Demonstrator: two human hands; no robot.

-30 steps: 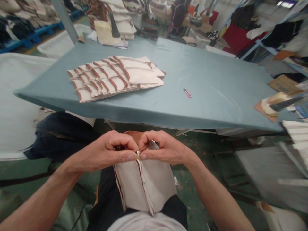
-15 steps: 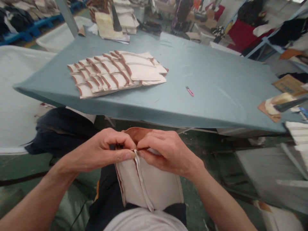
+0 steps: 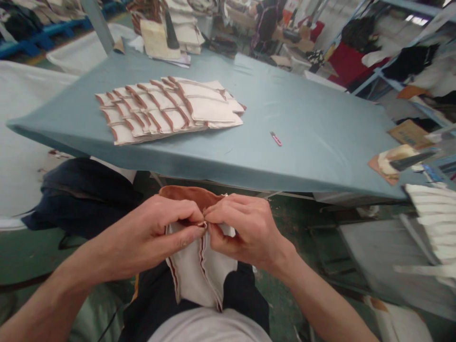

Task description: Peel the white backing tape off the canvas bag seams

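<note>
A cream fabric piece [image 3: 188, 273], sewn like a pouch with brown lining, hangs over my lap. Its raised seam runs down the middle, and brown lining shows at the far edge. My left hand [image 3: 171, 225] pinches the top of that seam between thumb and forefinger. Right beside it, my right hand [image 3: 242, 228] pinches the same edge, the fingertips of both hands almost touching. What lies exactly between the fingertips is too small to make out.
On the blue-covered table [image 3: 302, 156] lie overlapping cream pieces [image 3: 153, 111] with brown edges. Pink-handled thread snips [image 3: 275, 138] rest to their right. A dark iron-like tool [image 3: 409, 161] stands at the right end. A dark cloth bundle [image 3: 78, 194] sits at left, beside a white bin [image 3: 24, 142].
Both hands still pinch the seam top. The fabric's right panel has folded inward and the piece looks narrower, with more brown lining showing at the far edge. The view has shifted slightly.
</note>
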